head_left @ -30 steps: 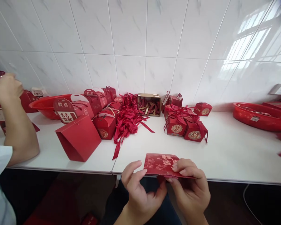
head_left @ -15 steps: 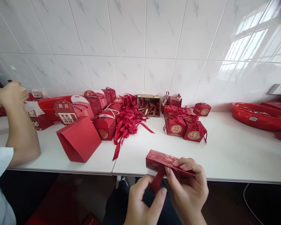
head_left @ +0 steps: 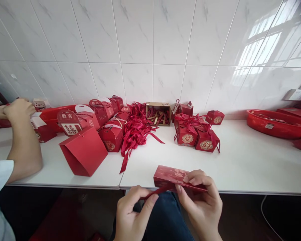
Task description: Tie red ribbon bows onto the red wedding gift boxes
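Note:
At the table's front edge, my right hand [head_left: 200, 201] grips a small flat red box [head_left: 165, 172] with a pale flower print on top. Its fingers lie over the box and the thumb presses from the near side. My left hand [head_left: 136, 212] pinches a red ribbon [head_left: 160, 190] between thumb and forefinger, stretched leftward from under the box. Where the ribbon meets the box is hidden. Beyond my hands lies a heap of crimson ribbons [head_left: 136, 130]. Red gift boxes with gold round emblems [head_left: 206, 144] stand tied with ribbon to the right of it.
An open carton [head_left: 158, 104] of short strips stands by the wall. A plain red folded card box [head_left: 86, 150] and several patterned boxes [head_left: 111, 135] fill the left side. A red basin [head_left: 271, 132] sits far right. Another person's arm [head_left: 25, 144] rests at left.
My left hand has moved left and drawn the ribbon out sideways from the box. The right hand keeps its grip, with the box's top tilted more into view. The other person's hand is lower.

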Demonstrator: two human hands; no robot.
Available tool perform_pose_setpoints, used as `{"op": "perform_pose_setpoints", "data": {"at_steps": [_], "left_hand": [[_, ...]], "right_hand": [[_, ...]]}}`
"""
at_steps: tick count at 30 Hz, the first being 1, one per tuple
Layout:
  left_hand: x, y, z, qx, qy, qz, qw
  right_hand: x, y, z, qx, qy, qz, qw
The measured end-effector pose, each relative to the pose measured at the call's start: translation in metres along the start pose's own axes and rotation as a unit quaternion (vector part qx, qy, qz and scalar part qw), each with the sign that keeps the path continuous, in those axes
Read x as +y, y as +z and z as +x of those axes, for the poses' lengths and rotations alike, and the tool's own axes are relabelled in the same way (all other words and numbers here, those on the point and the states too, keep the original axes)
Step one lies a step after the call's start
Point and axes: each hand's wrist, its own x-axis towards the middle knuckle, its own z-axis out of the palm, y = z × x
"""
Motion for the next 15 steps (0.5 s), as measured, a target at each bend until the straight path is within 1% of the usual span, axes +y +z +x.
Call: {"op": "perform_pose_setpoints", "data": {"at_steps": [3, 6, 9, 12, 14, 15], "left_hand": [[0.005, -0.010, 0.004, 0.032, 0.015, -0.024, 0.999], [0.011, -0.019, 0.007, 0.068, 0.048, -0.069, 0.994], [0.018, -0.028, 0.012, 0.089, 0.100, -0.058, 0.989], [0.029, -0.030, 0.019, 0.088, 0.156, -0.044, 0.983], [0.038, -0.027, 0.023, 0.083, 0.149, -0.056, 0.984], [0.043, -0.025, 0.025, 0.088, 0.129, -0.068, 0.985]], "right_hand": [[0.001, -0.003, -0.001, -0.018, -0.013, 0.005, 1.000], [0.001, -0.005, -0.001, -0.055, -0.048, 0.007, 0.997], [-0.004, -0.004, 0.002, -0.088, -0.098, 0.002, 0.991], [-0.010, -0.001, 0.005, -0.115, -0.146, 0.003, 0.983], [-0.014, 0.000, 0.007, -0.135, -0.166, 0.001, 0.977], [-0.016, 0.001, 0.007, -0.143, -0.172, -0.002, 0.975]]}}
